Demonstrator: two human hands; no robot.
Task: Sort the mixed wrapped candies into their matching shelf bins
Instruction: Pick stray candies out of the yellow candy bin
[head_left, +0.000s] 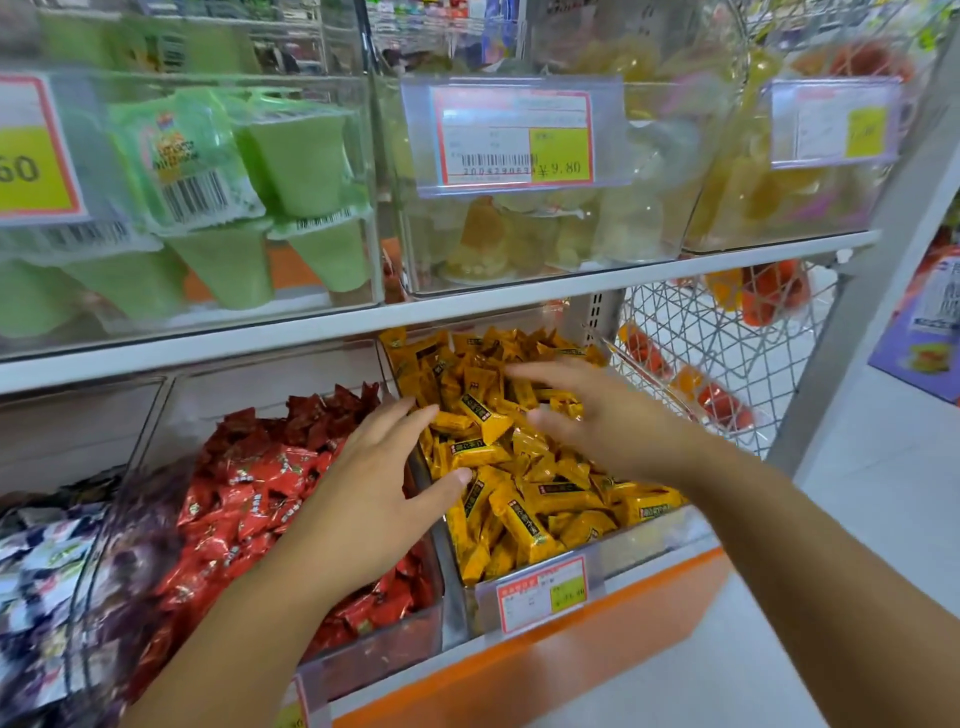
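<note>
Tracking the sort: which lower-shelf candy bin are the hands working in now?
The yellow-candy bin, rightmost there: right hand over its pile, left hand reaching in from above the red-candy bin.

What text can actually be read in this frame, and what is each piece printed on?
"¥9.80": middle upper price tag.
"60": upper left price tag, cut off by the frame edge.
Barcode digits on the middle upper price tag: roughly "300429069", not certain.
Too blurred or small to read: upper right price tag, lower price tag, yellow candy wrappers, red candy wrappers, green jelly cup lid.
</note>
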